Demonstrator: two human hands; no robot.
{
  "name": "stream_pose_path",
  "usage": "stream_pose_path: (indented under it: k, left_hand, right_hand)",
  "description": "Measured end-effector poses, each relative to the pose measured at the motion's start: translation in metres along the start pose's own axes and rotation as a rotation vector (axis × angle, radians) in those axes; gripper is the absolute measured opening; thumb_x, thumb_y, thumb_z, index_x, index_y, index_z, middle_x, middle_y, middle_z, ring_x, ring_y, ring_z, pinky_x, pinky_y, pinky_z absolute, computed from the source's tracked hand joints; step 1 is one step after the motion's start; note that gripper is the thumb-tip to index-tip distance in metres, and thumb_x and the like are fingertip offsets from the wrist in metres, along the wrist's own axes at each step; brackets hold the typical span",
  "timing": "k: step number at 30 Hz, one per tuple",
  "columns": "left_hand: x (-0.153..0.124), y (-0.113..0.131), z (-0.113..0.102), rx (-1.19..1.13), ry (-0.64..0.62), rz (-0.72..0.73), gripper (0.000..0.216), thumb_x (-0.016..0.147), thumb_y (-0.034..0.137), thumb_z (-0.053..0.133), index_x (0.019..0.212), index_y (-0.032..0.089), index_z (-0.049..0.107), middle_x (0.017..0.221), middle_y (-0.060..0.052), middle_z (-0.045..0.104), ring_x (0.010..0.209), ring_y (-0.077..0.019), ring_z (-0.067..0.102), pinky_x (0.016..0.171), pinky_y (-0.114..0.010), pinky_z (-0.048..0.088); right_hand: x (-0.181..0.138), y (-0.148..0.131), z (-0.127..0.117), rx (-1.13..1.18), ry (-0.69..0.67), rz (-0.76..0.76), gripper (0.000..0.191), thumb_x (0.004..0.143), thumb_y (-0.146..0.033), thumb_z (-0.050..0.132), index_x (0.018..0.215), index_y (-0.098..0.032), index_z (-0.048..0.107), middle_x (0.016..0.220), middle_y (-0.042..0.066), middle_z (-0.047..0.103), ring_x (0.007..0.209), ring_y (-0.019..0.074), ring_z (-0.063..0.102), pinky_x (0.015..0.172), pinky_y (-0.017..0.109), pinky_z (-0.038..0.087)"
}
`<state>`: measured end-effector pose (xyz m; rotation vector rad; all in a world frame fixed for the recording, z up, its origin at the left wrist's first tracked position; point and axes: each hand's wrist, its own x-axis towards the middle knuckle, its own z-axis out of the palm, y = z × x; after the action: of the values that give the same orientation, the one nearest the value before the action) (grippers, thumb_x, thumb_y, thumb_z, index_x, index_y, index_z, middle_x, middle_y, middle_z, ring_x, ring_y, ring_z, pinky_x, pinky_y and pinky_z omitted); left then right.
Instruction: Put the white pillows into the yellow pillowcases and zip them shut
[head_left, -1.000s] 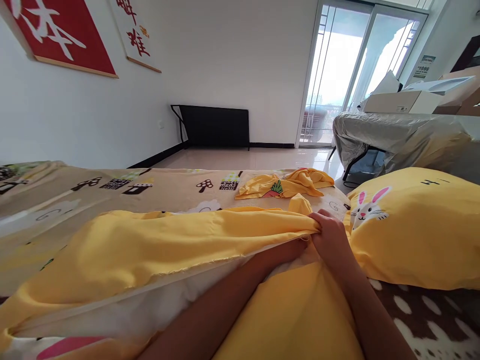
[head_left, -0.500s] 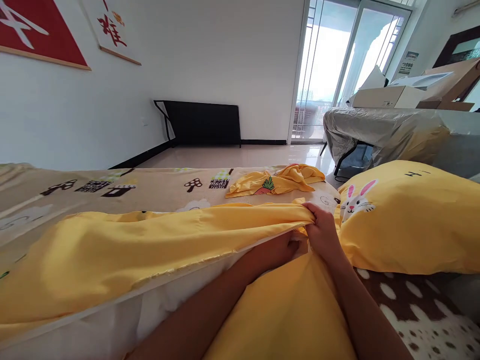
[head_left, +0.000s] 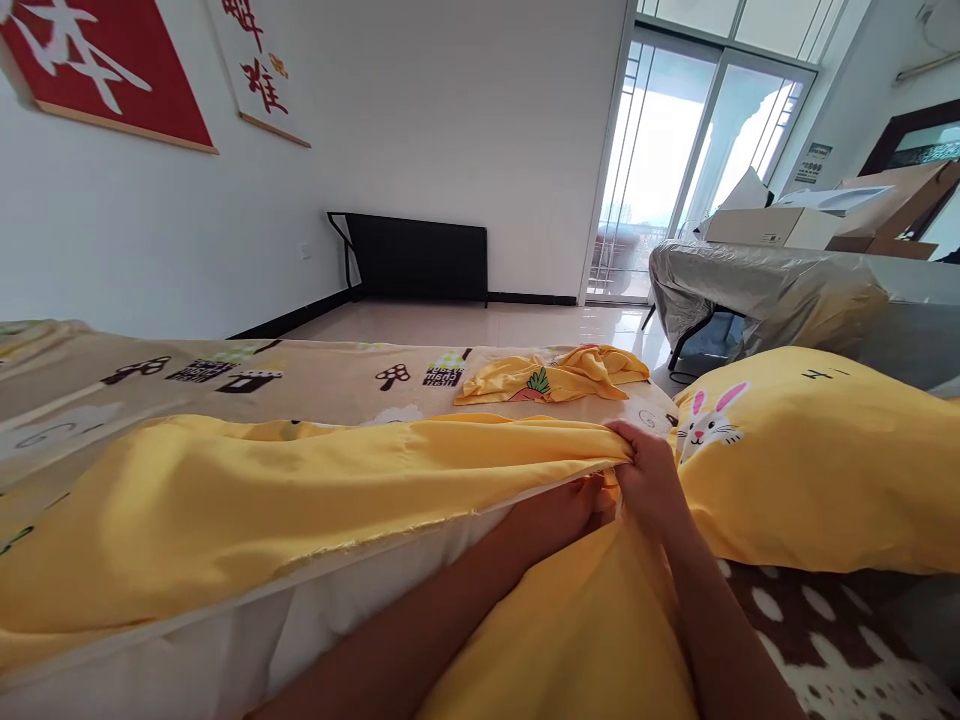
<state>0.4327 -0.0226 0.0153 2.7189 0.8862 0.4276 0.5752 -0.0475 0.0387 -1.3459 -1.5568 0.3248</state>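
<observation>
A yellow pillowcase [head_left: 360, 465] lies stretched across in front of me, its long side gaping, with a frayed seam along the edge. White filling or lining [head_left: 330, 610] shows inside the opening. My right hand [head_left: 651, 475] is closed round the bunched far-right corner, thumb on top. My left forearm reaches through the opening, and my left hand [head_left: 566, 508] is curled at the same corner, just left of the right hand; its fingertips are partly hidden by the cloth. The lower yellow layer [head_left: 570, 630] spreads between my forearms.
A yellow pillow [head_left: 817, 460] with a rabbit print rests at the right. A crumpled yellow cloth [head_left: 555, 375] with a carrot print lies on the patterned beige bedding [head_left: 337, 385]. Beyond are a plastic-covered table [head_left: 757, 275] with boxes [head_left: 780, 225] and a black folded panel [head_left: 420, 258].
The view has tilted up slightly and shifted left. Both hands keep their place at the corner, and the yellow pillowcase has barely moved.
</observation>
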Motion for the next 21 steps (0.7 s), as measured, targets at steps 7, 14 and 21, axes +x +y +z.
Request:
stream_pose_path:
  k: [7,14,21]
  left_hand:
    - [-0.003,-0.002,0.002,0.022,0.004,0.043,0.038,0.089,0.029,0.04,0.122,0.014,0.048,0.107,-0.013,0.065,0.096,-0.0244,0.059,0.087,-0.035,0.043]
    - [-0.006,-0.006,-0.001,-0.235,0.043,-0.019,0.034,0.089,0.036,0.04,0.117,0.021,0.051,0.104,-0.005,0.066,0.087,-0.0193,0.06,0.076,-0.029,0.046]
    - [-0.014,-0.013,-0.001,-0.445,0.162,-0.013,0.035,0.092,0.039,0.036,0.112,0.027,0.062,0.125,0.0,0.06,0.12,-0.0205,0.049,0.107,-0.034,0.032]
  right_hand:
    - [0.003,0.004,0.008,0.264,-0.013,0.074,0.027,0.054,-0.016,0.043,0.072,-0.016,0.063,0.063,-0.002,0.06,0.062,0.0144,0.053,0.057,0.022,0.042]
    - [0.002,0.012,0.014,0.296,0.019,0.073,0.034,0.054,-0.014,0.044,0.08,-0.016,0.066,0.069,-0.001,0.064,0.064,0.0151,0.055,0.058,0.023,0.044]
    - [0.003,0.016,0.013,0.242,0.01,0.005,0.038,0.056,-0.013,0.044,0.085,-0.017,0.067,0.077,0.0,0.068,0.071,0.017,0.059,0.066,0.025,0.047]
